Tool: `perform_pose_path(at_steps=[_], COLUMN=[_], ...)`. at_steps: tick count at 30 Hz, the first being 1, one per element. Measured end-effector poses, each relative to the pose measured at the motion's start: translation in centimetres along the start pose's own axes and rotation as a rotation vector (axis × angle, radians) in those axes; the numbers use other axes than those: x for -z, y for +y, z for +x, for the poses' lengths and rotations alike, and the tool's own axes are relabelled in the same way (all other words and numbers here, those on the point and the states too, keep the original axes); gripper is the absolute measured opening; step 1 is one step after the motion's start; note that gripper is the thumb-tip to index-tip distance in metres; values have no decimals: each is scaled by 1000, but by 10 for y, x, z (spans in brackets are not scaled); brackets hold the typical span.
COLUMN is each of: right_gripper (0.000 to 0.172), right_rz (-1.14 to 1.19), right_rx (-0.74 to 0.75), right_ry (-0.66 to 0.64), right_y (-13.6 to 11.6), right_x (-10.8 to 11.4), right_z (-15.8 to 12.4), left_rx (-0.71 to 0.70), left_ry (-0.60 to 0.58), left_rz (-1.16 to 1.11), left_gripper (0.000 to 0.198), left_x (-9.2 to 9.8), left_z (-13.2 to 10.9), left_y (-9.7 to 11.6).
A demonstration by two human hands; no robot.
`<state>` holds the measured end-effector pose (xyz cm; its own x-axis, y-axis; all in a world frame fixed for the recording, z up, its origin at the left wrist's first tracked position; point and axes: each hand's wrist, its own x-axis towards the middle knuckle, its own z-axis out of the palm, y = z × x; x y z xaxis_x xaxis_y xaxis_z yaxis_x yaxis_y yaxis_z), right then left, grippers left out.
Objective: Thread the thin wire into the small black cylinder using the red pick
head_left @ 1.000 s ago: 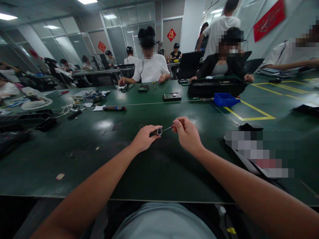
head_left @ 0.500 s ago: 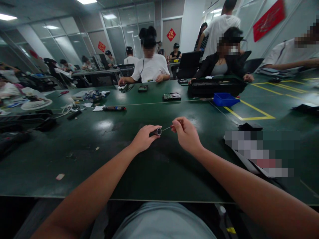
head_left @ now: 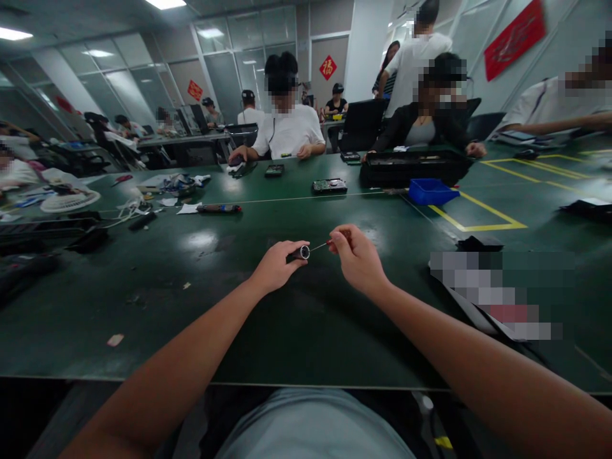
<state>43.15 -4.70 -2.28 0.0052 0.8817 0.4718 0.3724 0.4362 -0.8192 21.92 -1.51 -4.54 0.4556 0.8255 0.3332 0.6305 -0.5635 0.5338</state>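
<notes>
My left hand (head_left: 275, 264) is closed around a small dark cylinder (head_left: 299, 254) with a silver end facing right. My right hand (head_left: 356, 255) pinches a small screwdriver (head_left: 321, 245) with a reddish handle; its thin shaft points at the cylinder's silver end. Both hands hover just above the dark green table (head_left: 239, 319), close together near its middle.
A blue bin (head_left: 433, 190) and a black case (head_left: 414, 167) stand at the back right, with yellow tape lines (head_left: 482, 226) nearby. A circuit board (head_left: 329, 185) and a pen-like tool (head_left: 220, 208) lie further back. Clutter sits at the far left. Other people sit across the table.
Hardly anything differs. My hands hold the same pose with the screwdriver tip at the cylinder. The person standing at the back has shifted slightly.
</notes>
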Motion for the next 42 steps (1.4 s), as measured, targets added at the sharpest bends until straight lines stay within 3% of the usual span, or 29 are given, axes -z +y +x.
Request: perform_pose_path(at_steps=[19, 27, 33, 42], right_gripper=[22, 20, 19, 18], right_rz=[-15, -25, -61, -131], right_rx=[19, 33, 64, 70], right_ry=[-11, 103, 16, 57], right_y=[3, -2, -4, -5], right_x=[-1, 3, 2, 4], right_z=[-2, -2, -4, -3], left_rx=[1, 9, 4, 13], left_ry=[-10, -23, -27, -28], left_rz=[-21, -30, -18, -10], left_gripper=[41, 41, 41, 42], left_x=[0, -2, -2, -3], left_z=[0, 0, 0, 0], left_y=[4, -1, 1, -3])
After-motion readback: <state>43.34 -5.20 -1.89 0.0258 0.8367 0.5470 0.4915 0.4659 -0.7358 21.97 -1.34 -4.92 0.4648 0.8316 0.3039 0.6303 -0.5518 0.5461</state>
